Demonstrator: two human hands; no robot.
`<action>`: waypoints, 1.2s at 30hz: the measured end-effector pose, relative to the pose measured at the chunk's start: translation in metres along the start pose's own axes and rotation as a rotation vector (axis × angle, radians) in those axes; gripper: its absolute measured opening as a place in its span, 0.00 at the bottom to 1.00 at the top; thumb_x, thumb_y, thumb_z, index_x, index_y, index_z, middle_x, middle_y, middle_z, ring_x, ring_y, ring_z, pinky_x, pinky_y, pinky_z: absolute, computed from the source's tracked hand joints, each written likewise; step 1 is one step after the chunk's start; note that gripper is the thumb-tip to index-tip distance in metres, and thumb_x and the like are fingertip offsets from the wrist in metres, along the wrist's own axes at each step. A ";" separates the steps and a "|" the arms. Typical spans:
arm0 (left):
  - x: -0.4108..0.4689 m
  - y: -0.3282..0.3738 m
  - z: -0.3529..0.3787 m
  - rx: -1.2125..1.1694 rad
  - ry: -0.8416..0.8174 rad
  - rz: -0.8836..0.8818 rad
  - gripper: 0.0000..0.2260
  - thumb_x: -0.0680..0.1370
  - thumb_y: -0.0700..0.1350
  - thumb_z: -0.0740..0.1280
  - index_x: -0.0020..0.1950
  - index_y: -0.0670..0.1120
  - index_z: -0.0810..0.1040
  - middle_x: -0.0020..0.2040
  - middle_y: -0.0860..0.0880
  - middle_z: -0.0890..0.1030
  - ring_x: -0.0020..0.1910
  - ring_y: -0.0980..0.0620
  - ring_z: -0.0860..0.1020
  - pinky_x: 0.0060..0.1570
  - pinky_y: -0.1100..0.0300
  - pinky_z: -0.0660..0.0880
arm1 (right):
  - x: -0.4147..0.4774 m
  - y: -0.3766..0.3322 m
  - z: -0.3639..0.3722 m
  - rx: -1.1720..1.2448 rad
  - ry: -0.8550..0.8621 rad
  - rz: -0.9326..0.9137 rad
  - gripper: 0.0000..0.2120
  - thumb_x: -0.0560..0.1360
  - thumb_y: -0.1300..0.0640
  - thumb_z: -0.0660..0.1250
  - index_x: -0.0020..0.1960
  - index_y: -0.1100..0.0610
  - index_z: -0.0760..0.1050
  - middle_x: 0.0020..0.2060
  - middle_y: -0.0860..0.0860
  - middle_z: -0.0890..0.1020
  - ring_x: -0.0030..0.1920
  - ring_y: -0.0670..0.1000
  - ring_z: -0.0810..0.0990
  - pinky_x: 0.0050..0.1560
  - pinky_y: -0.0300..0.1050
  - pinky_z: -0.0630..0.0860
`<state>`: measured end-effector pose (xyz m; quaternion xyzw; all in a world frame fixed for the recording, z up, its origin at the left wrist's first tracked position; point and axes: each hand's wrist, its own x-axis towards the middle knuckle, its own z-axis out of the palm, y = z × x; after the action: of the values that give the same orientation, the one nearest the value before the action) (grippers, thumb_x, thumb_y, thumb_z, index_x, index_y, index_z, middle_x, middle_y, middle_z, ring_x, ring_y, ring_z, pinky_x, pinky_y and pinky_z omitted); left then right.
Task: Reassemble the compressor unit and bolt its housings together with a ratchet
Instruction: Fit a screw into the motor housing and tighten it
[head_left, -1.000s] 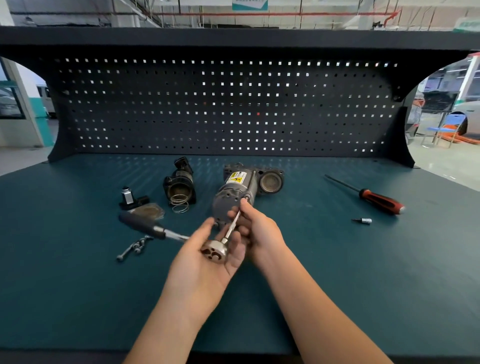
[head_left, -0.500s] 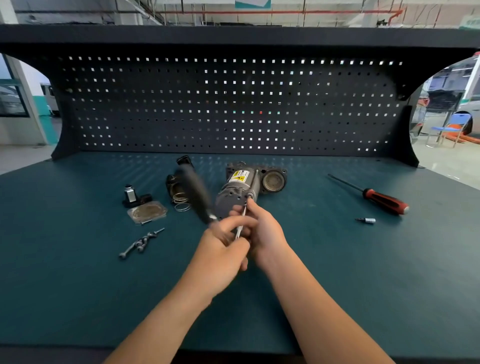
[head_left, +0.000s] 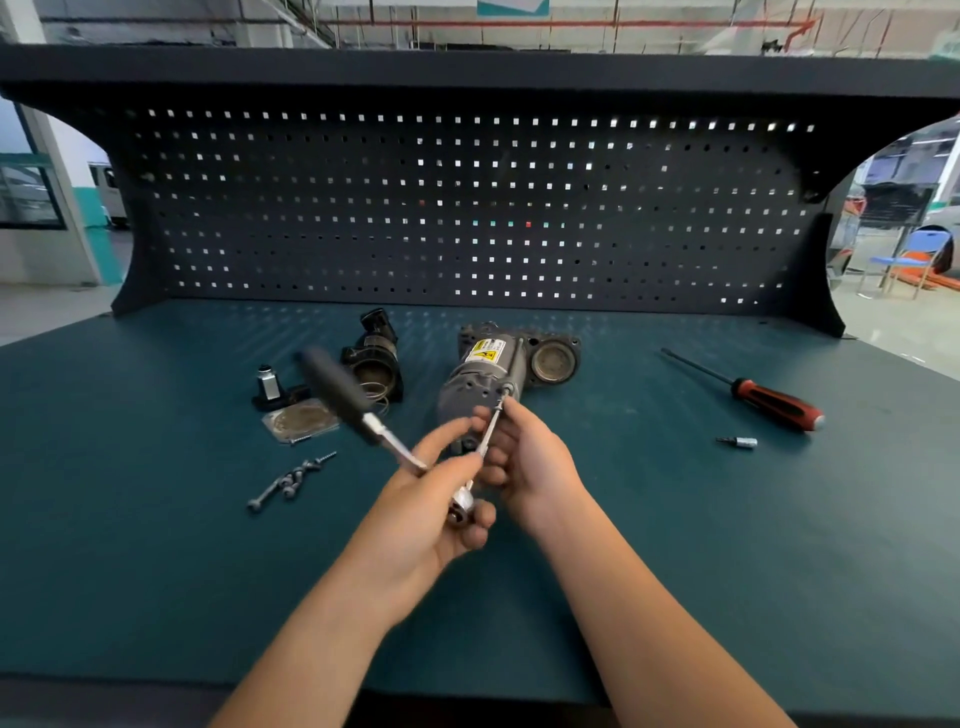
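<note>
At bench centre, compressor unit (head_left: 467, 384) lies unheld. My left hand (head_left: 426, 514) grips ratchet (head_left: 343, 395); right hand (head_left: 535, 457) pinches extension (head_left: 491, 431) at bolt (head_left: 507, 388). I judge risk: tilted extension slips off, unit rolls.

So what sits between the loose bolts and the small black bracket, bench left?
Head view: one flat plate with a round centre lies between the bolts and the bracket.

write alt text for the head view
A left hand grips a ratchet and a right hand pinches its extension bar set on a grey compressor unit on a teal workbench. Loose bolts and a red-handled screwdriver lie nearby.
</note>
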<state>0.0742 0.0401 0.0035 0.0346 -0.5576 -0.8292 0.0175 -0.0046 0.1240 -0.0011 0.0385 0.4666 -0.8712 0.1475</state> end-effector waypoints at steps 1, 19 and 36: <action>-0.001 -0.003 0.001 -0.236 0.002 -0.078 0.10 0.79 0.38 0.59 0.51 0.48 0.79 0.36 0.45 0.80 0.22 0.56 0.72 0.20 0.67 0.69 | 0.000 0.000 -0.001 -0.023 0.008 -0.011 0.15 0.80 0.53 0.58 0.41 0.61 0.76 0.24 0.48 0.80 0.18 0.42 0.70 0.17 0.33 0.63; 0.000 0.006 0.015 0.016 0.038 -0.024 0.21 0.76 0.30 0.53 0.50 0.48 0.81 0.26 0.49 0.70 0.19 0.57 0.64 0.17 0.70 0.56 | -0.001 0.002 -0.004 -0.154 0.069 -0.069 0.16 0.80 0.50 0.58 0.42 0.58 0.78 0.20 0.47 0.71 0.20 0.44 0.67 0.26 0.38 0.65; 0.005 0.036 0.026 1.489 -0.142 0.235 0.11 0.76 0.40 0.56 0.52 0.48 0.76 0.50 0.49 0.78 0.49 0.48 0.75 0.44 0.59 0.69 | 0.003 -0.004 -0.009 0.058 0.052 -0.001 0.11 0.78 0.60 0.61 0.37 0.58 0.74 0.26 0.51 0.78 0.31 0.50 0.71 0.36 0.41 0.65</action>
<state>0.0670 0.0502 0.0468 -0.0759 -0.9701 -0.2266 0.0419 -0.0089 0.1324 -0.0033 0.0651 0.4447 -0.8832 0.1339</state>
